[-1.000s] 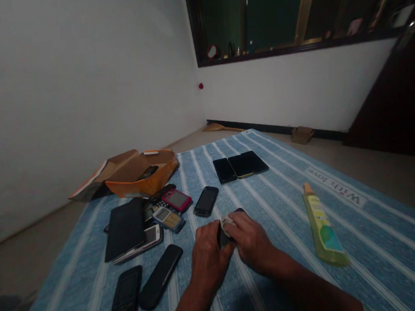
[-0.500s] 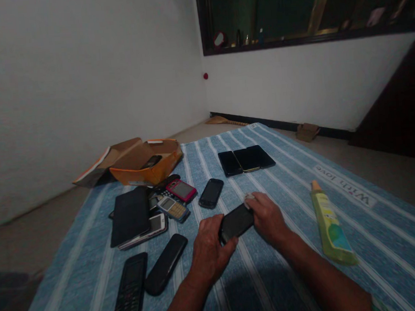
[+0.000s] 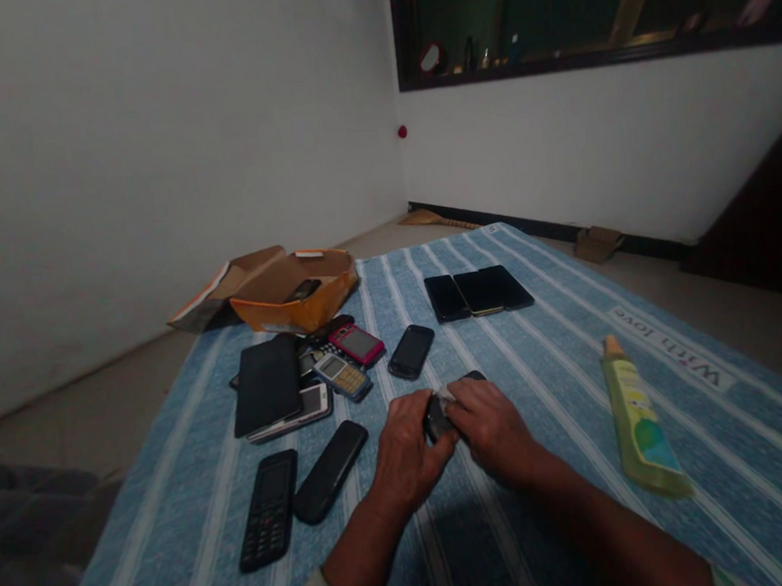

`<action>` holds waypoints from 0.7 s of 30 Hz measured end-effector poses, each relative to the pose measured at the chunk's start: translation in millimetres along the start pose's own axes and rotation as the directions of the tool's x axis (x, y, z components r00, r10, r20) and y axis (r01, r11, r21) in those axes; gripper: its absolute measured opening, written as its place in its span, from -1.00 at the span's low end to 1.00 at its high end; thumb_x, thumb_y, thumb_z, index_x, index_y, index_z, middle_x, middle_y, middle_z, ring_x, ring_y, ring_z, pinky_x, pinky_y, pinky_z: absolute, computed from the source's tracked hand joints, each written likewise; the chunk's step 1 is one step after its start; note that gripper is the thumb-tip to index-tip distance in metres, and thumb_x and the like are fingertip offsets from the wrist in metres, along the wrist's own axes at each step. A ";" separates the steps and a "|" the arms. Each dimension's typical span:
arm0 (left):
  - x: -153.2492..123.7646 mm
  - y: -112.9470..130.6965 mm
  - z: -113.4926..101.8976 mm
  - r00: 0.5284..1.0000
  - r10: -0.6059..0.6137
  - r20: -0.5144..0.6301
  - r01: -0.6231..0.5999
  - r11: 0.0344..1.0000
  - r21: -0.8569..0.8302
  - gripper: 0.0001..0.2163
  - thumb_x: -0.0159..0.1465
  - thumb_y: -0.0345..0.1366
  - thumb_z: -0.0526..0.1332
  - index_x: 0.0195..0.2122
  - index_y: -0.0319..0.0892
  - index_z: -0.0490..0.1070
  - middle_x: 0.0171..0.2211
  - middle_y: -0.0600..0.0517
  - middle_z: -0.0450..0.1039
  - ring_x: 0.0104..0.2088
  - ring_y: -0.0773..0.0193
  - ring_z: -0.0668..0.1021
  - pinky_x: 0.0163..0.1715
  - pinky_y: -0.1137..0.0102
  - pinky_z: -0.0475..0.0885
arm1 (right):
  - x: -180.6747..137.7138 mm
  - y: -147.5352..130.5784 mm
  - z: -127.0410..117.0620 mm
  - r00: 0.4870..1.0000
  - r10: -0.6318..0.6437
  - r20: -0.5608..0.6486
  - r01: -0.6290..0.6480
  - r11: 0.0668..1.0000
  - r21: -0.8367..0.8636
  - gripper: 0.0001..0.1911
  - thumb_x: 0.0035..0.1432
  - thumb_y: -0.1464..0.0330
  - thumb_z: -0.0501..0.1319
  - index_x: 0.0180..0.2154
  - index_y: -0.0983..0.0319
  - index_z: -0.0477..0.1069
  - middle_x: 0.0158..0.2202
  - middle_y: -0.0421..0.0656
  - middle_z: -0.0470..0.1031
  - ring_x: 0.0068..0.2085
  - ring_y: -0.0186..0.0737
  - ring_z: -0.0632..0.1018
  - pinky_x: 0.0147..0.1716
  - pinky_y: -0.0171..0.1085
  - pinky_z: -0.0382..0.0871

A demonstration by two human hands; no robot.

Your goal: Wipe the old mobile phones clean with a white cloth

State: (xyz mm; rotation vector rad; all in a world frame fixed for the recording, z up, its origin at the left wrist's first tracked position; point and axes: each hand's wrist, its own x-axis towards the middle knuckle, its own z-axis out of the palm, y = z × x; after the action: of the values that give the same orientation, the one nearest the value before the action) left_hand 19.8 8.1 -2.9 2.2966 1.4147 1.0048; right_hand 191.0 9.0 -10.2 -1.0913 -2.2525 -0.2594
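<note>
- Left of centre in the frame, I see my left hand (image 3: pixel 409 450) curled around the near end of a small dark slab-shaped phone (image 3: pixel 436 418), fingers closed on its edge.
- The phone sits just above the blue-and-white striped cloth (image 3: pixel 545 353), mid-frame and a little below centre; its long axis runs from lower left to upper right, and its far end (image 3: pixel 473 377) pokes out beyond both hands.
- My right hand (image 3: pixel 488 430) lies over the phone from the right, fingers bent and pinching a small pale cloth wad (image 3: pixel 445 398) against its top face.
- Both hands touch the phone; the left holds it, the right presses down.
- Both forearms come in from the bottom edge and meet at the phone.
</note>
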 end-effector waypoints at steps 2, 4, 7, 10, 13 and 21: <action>-0.3 0.0 -0.1 1.000 -0.001 0.000 0.001 1.000 0.002 -0.65 0.14 -0.29 0.27 -0.04 -0.23 0.38 -0.14 -0.12 0.50 -0.11 0.02 0.49 -0.10 0.13 0.48 | -3.8 14.1 -0.8 0.992 0.123 -0.013 -0.123 0.990 -0.075 -0.73 0.28 0.53 0.03 -0.16 0.28 0.49 -0.11 0.04 0.48 -0.07 -0.07 0.44 -0.10 -0.13 0.33; -0.6 -0.2 0.0 1.000 -0.007 -0.002 0.007 1.000 0.006 -0.61 0.11 -0.29 0.29 -0.02 -0.24 0.37 -0.14 -0.13 0.49 -0.11 0.01 0.49 -0.10 0.12 0.48 | -7.7 26.8 -1.3 0.973 0.228 -0.040 -0.232 0.966 -0.116 -0.72 0.27 0.54 0.03 -0.16 0.28 0.50 -0.10 0.06 0.48 -0.07 -0.05 0.43 -0.11 -0.13 0.34; -0.5 0.1 0.0 1.000 -0.011 0.011 0.011 1.000 0.015 -0.58 0.08 -0.30 0.32 -0.01 -0.22 0.36 -0.14 -0.11 0.49 -0.11 0.01 0.50 -0.11 0.11 0.48 | -10.0 32.1 -0.5 0.970 0.224 -0.099 -0.232 0.969 -0.084 -0.72 0.27 0.54 0.03 -0.18 0.30 0.51 -0.11 0.07 0.47 -0.08 -0.05 0.43 -0.12 -0.14 0.36; -0.6 0.7 0.1 1.000 0.000 0.020 -0.001 1.000 0.031 -0.59 0.04 -0.35 0.32 -0.04 -0.19 0.37 -0.14 -0.09 0.49 -0.11 0.01 0.50 -0.11 0.12 0.48 | -6.9 21.4 0.7 0.987 0.110 -0.115 -0.112 0.994 -0.012 -0.73 0.27 0.54 0.04 -0.14 0.29 0.49 -0.10 0.06 0.47 -0.06 -0.07 0.43 -0.10 -0.15 0.36; -1.0 -1.1 1.0 1.000 0.020 0.021 -0.021 0.999 0.035 -0.53 0.01 -0.38 0.33 -0.02 -0.17 0.36 -0.12 -0.08 0.49 -0.10 0.01 0.51 -0.10 0.12 0.49 | -2.3 9.5 1.4 0.999 0.017 -0.040 -0.015 0.999 0.036 -0.77 0.26 0.53 0.07 -0.16 0.27 0.48 -0.13 0.01 0.48 -0.11 -0.10 0.43 -0.13 -0.17 0.37; -1.3 -9.0 7.0 0.999 0.050 -0.019 -0.049 0.998 0.041 -0.45 0.03 -0.41 0.33 0.09 -0.20 0.30 -0.06 -0.12 0.49 -0.07 0.00 0.53 -0.06 0.08 0.50 | -10.3 35.4 8.2 0.968 0.198 -0.151 -0.202 0.979 -0.008 -0.70 0.20 0.58 0.06 -0.18 0.22 0.50 -0.16 0.00 0.49 -0.11 -0.10 0.46 -0.14 -0.17 0.38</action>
State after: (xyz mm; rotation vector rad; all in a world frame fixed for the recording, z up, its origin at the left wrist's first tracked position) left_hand 18.1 12.2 -13.5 2.3675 1.4049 1.0250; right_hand 219.2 28.5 -26.0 -1.2588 -1.9953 -0.2745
